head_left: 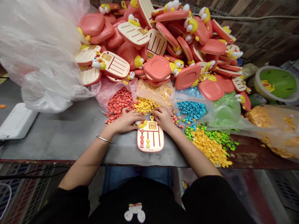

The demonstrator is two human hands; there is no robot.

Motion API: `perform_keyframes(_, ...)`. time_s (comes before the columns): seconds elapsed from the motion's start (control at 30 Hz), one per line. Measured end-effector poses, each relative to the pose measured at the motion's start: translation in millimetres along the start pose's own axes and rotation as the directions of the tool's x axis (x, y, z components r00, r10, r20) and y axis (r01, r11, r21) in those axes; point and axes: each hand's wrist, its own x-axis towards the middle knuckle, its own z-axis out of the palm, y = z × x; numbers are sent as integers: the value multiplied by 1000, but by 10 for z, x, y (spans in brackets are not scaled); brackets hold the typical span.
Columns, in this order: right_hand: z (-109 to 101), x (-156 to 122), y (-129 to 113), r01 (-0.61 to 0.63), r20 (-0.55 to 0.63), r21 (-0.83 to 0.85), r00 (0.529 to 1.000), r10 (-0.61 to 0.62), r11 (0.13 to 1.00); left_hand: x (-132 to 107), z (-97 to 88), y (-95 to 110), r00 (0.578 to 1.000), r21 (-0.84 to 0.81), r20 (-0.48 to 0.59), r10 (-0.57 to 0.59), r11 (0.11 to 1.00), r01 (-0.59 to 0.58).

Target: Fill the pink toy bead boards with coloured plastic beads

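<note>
A cream-faced toy board (153, 147) with a pink rim lies flat on the table in front of me. Slots run down its face, and a yellow animal head (142, 124) and a yellow loop stick out at its top. Several red pieces (142, 140) sit in the leftmost slot, with yellow pieces (148, 143) in the slot beside it. My left hand (126, 121) has thumb and finger closed around the animal head. At the edge of the yellow pile (146, 105), the fingers of my right hand (163, 117) are pinched together; what they hold is too small to tell.
A red pile (120, 101), a blue pile (191, 109) and loose yellow and green pieces (207, 144) surround the board. Many pink-backed boards (157, 67) are heaped behind. Plastic bags (46, 62) and a white device (18, 121) stand left, a bucket (258, 77) right.
</note>
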Motion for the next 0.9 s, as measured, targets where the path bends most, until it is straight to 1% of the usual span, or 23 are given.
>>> perform_keyframes(0.13,22,62,-11,43,55,-128,998,-36,991,3,9,-15,1000,1,-3,5,1000,-5)
perform_keyframes(0.23,-4,59,-8,64,88,-169,995,-50,984,-1,15,-21,1000,0,-4,3,1000,-3)
perform_keyframes(0.33,-39,32,6,47,78,-185,996,-33,982,-5,24,-31,1000,2,-7,6,1000,-6)
perform_keyframes(0.4,-97,-23,4,41,44,-151,998,-35,988,-6,27,-37,1000,4,-8,7,1000,-7)
perform_keyframes(0.5,-247,-184,-27,73,-14,-24,997,-74,997,-4,21,-32,1000,5,-4,7,1000,-7)
perform_keyframes(0.6,-363,-381,-72,109,0,84,994,-109,990,-3,13,-16,1000,2,3,7,1000,-7)
perform_keyframes(0.7,-334,-503,-103,111,32,116,993,-115,987,-5,11,-6,1000,1,-2,9,1000,-9)
perform_keyframes(0.83,-203,-532,-117,107,-45,96,994,-103,990,-6,12,-9,1000,9,-13,9,1000,-9)
perform_keyframes(0.9,-192,-555,-130,99,-70,95,993,-92,991,-6,12,-13,1000,15,-11,6,1000,-6)
